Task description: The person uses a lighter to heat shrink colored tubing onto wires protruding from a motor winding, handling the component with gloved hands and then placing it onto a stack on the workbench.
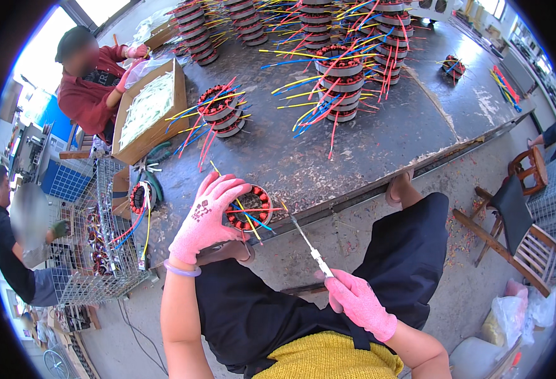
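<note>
My left hand (212,215), in a pink glove, is curled round a motor stator (253,222) at the near edge of the table. The stator is a ring with dark red windings and yellow, blue and red lead wires. My right hand (361,304), also gloved in pink, is closed round a thin rod-like tool (316,254) with a whitish handle and a slender metal shaft. Its tip points up and left, just right of the stator and apart from it. The tool's exact kind cannot be made out.
Stacks of stators (341,88) stand across the dark metal table (391,142), wires sticking out. A short stack (222,114) and a cardboard box (178,95) of white strips lie left. Another stator (140,197) and pliers (158,153) lie nearby. Two people work leftward; a wooden chair (511,227) stands right.
</note>
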`<state>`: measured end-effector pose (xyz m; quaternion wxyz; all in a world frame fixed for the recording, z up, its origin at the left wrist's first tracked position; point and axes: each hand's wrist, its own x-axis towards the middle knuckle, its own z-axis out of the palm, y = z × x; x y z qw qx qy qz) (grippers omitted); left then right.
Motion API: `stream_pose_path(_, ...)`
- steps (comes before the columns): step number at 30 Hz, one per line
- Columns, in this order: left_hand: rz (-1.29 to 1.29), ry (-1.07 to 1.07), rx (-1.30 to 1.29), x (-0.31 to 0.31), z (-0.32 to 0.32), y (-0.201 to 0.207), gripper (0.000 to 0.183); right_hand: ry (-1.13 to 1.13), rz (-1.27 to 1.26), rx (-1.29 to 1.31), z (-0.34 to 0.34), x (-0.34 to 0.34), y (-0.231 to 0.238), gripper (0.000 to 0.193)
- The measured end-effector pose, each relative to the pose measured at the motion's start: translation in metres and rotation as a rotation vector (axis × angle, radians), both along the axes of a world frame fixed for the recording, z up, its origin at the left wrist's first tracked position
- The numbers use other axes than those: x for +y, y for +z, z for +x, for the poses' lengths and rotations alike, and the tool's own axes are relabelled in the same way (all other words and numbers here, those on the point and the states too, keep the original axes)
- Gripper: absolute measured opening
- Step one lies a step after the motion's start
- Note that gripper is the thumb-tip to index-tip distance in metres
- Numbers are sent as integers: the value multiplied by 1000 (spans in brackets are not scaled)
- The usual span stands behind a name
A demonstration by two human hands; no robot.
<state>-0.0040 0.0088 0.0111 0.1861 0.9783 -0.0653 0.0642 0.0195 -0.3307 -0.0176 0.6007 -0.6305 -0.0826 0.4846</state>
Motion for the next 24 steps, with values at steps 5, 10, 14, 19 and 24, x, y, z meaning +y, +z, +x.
stream_pose_path(5,-11,6,-7,0,0,-2,93,4,23,2,0,1,0,34)
stream_pose_path(10,-17,11,-8,0,0,-3,92,14,17,-29,1,0,-3,34)
stream_pose_path(14,-16,14,-6,0,1,-3,91,-8,27,-7,0,0,-3,35)
stream_pose_path(19,-17,17,1,-2,1,-1,92,-8,29,3,0,0,-3,36)
stream_pose_path(24,-22,17,5,-2,0,-1,92,11,3,20,2,2,0,35)
